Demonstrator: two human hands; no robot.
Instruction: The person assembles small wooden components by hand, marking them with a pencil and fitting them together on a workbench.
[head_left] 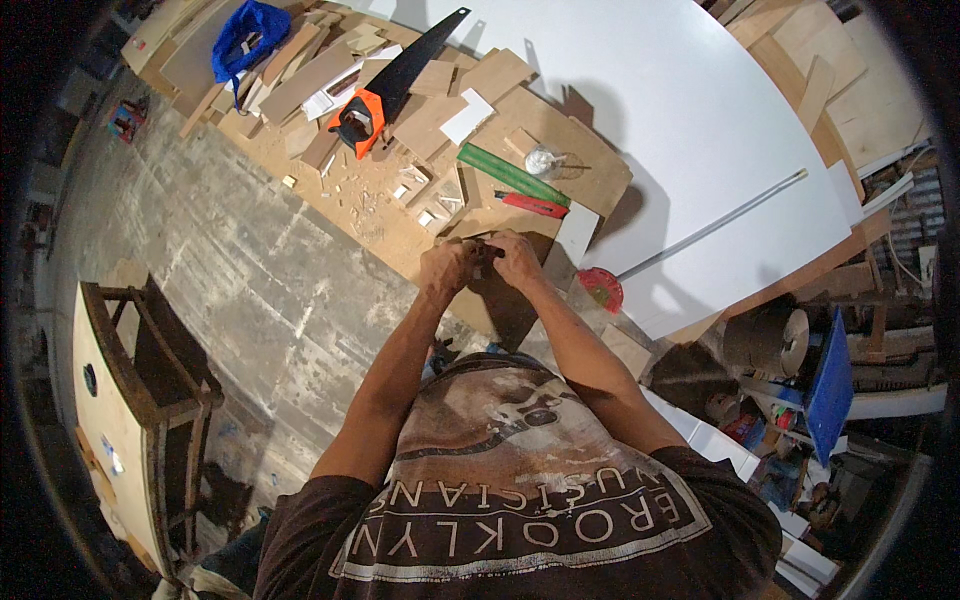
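My left hand (448, 262) and my right hand (512, 258) are closed together around a small dark thing (483, 257) at the near edge of the wooden work board (365, 240); its shape is too hidden to make out. Just beyond my hands lie small notched wooden pieces (430, 200), a red-handled knife (533, 205), a green ruler (512, 172) and a small white cup (543, 160). A handsaw with an orange and black handle (362, 120) lies farther back among wood offcuts (300, 80).
A white panel (720, 130) bears a long metal square with a red head (600, 290). A blue bag (250, 40) lies at the back left. A wooden stand (140, 420) is on the concrete floor (250, 350) at left. A blue board (830, 385) and clutter are at right.
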